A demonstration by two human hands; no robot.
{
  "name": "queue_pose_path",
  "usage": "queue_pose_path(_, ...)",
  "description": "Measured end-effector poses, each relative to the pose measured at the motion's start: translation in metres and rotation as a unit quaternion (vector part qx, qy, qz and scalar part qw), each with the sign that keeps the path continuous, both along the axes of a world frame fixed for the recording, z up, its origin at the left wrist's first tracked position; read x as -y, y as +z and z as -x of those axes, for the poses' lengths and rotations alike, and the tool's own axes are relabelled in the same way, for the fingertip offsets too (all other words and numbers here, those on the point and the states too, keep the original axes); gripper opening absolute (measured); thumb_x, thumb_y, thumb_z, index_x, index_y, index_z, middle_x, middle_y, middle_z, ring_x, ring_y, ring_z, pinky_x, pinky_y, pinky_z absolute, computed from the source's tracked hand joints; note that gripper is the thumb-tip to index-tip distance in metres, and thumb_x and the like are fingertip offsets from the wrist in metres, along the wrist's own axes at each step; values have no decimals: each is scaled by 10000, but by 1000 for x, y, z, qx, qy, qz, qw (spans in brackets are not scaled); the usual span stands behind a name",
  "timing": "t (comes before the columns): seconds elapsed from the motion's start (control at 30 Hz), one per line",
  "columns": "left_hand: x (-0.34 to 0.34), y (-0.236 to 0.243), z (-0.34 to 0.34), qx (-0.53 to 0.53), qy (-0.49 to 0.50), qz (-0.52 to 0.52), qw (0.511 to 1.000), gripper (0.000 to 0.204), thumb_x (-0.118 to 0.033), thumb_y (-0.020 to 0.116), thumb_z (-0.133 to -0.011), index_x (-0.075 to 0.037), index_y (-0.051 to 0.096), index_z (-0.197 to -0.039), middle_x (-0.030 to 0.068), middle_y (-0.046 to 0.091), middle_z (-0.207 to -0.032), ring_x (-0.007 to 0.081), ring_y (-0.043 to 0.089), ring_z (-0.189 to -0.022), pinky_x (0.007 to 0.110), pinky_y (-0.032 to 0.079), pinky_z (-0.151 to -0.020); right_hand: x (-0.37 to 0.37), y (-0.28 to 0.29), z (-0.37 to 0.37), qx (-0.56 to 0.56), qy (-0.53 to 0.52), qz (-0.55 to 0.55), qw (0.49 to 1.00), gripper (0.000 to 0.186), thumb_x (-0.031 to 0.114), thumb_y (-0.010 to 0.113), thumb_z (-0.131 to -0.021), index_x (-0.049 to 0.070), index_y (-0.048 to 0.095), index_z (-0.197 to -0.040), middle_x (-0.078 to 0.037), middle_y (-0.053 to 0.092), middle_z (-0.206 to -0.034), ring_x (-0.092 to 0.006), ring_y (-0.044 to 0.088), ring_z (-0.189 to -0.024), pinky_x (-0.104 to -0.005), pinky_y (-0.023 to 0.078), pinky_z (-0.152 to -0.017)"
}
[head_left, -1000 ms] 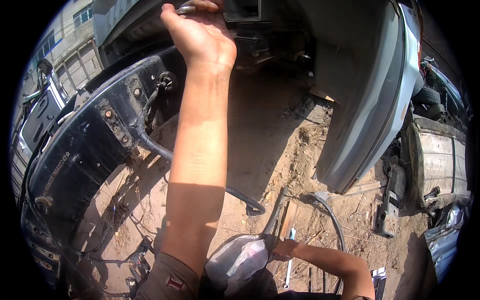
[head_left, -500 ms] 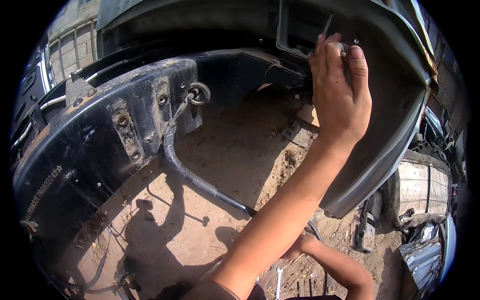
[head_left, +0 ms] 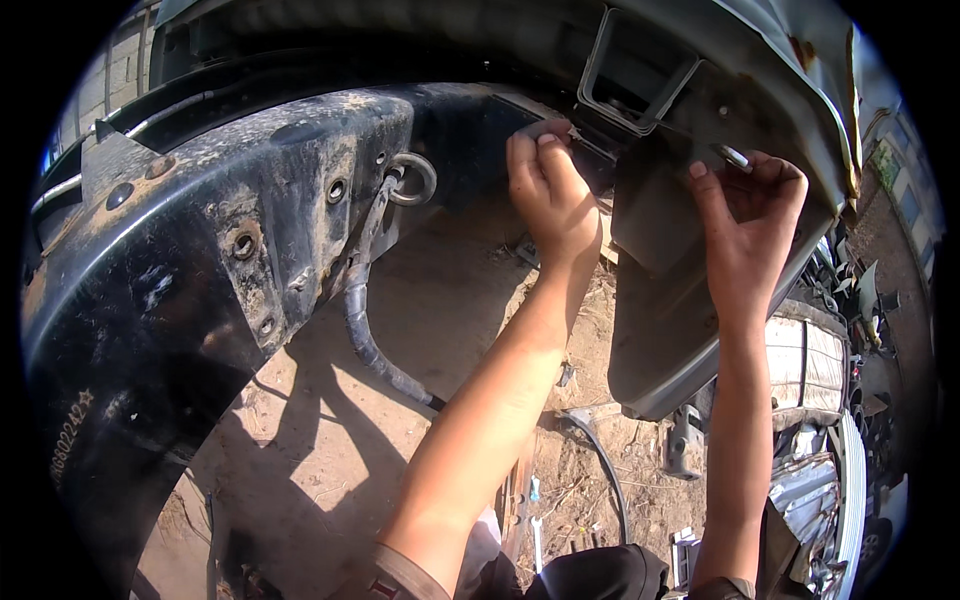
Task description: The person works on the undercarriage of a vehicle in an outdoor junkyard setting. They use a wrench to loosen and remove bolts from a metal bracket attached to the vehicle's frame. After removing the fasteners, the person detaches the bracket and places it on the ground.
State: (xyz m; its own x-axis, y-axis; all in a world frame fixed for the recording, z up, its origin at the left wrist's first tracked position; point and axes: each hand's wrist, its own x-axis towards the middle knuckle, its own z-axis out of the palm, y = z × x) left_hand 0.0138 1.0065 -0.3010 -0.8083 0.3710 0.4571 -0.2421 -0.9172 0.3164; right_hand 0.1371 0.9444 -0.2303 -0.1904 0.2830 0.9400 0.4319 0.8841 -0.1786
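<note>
My left hand [head_left: 556, 195] is raised beside the dark rail, its fingers curled closed near the edge of a rectangular opening [head_left: 648, 128] in the grey metal panel [head_left: 655, 290]. What lies in those fingers is too dark to make out. Further right, against the same panel, my right hand [head_left: 752, 225] has its thumb and curled fingers around a small shiny metal piece [head_left: 735, 157]. Whether that piece is loose or fixed to the panel is not clear. A small round hole [head_left: 723, 110] shows just above it.
A curved black vehicle frame rail [head_left: 150, 320] fills the left side. A metal ring [head_left: 412, 180] hangs there beside a taped hose [head_left: 375, 350]. Dirt ground lies below, with a wrench [head_left: 537, 540]. A pale strapped bundle [head_left: 803, 365] and scrap metal [head_left: 805, 490] lie at right.
My left hand has moved left and down, off the panel's upper part. My right hand has risen from low down to the panel. The whole view has shifted and turned slightly.
</note>
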Motion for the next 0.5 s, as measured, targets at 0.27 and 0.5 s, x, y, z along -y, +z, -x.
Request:
queue_pose_path(0.27,-17,-23,-26,139,-180,157,961,206,-100,423,-888,-18,540,-1036,61,559,-890,141,508,-739,298,433,-693,-25,19,15,54,45,-43,997,243,3,691,-831,-5,634,-1068,-59,642,-947,-118,614,-863,-232,490,-752)
queue_pose_path(0.5,-30,-45,-19,84,-367,50,925,190,-53,522,-911,-5,534,-1094,117,622,-1001,218,653,-839,306,518,-685,-22,31,15,73,21,-21,997,114,9,656,-856,-1,711,-955,-59,709,-829,-88,638,-794,-218,487,-748)
